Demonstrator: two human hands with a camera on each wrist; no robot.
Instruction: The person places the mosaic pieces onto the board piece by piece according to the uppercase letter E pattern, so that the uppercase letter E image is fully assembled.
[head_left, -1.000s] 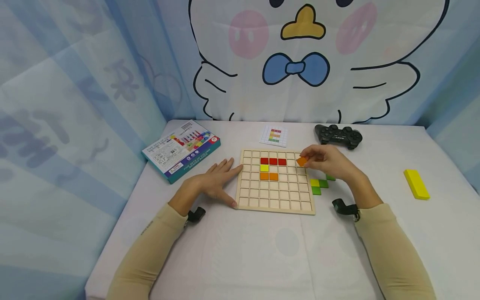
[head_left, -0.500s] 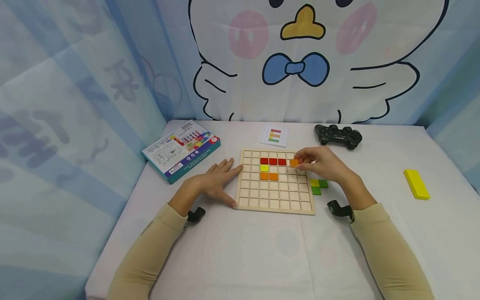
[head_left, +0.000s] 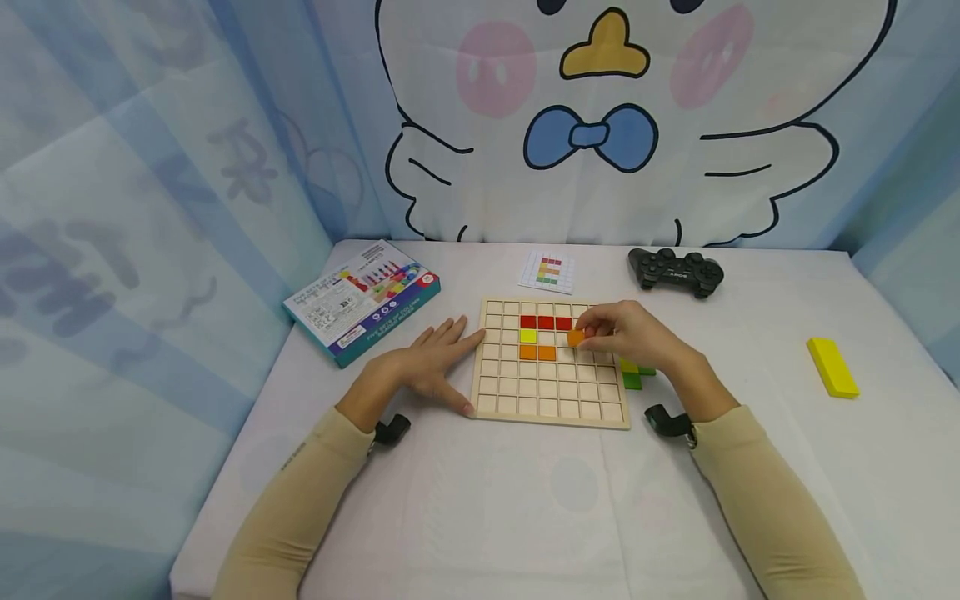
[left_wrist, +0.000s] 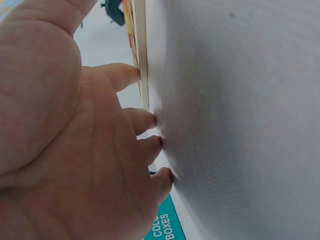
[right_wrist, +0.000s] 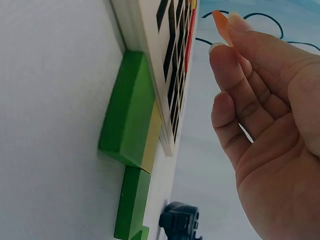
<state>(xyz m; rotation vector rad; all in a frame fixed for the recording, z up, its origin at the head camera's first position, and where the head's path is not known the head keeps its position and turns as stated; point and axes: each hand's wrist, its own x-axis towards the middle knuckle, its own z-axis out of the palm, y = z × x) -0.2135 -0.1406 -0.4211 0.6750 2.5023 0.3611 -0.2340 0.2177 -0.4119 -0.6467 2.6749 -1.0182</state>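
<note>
A wooden grid board (head_left: 551,410) lies mid-table, holding a row of red tiles (head_left: 546,322), one yellow tile (head_left: 528,337) and two orange tiles (head_left: 537,353). My right hand (head_left: 626,332) pinches another orange tile (head_left: 575,337) between thumb and fingertips, over the board's right half. In the right wrist view that tile (right_wrist: 222,26) appears raised off the board. Spread fingers of my left hand (head_left: 427,367) rest at the board's left edge, fingertips on the cloth and against the wood. Green blocks (right_wrist: 127,110) and a yellow one sit beside the board's right edge, partly hidden by my right hand.
Behind the board lies a small pattern card (head_left: 547,272), with a black game controller (head_left: 677,272) to its right. A teal-edged box (head_left: 363,300) is at back left. One yellow block (head_left: 833,367) lies far right on the white-covered table (head_left: 525,517).
My right hand has carried the orange tile leftward and slightly nearer, from the board's right edge to right of the yellow tile's row. My left hand has stayed put.
</note>
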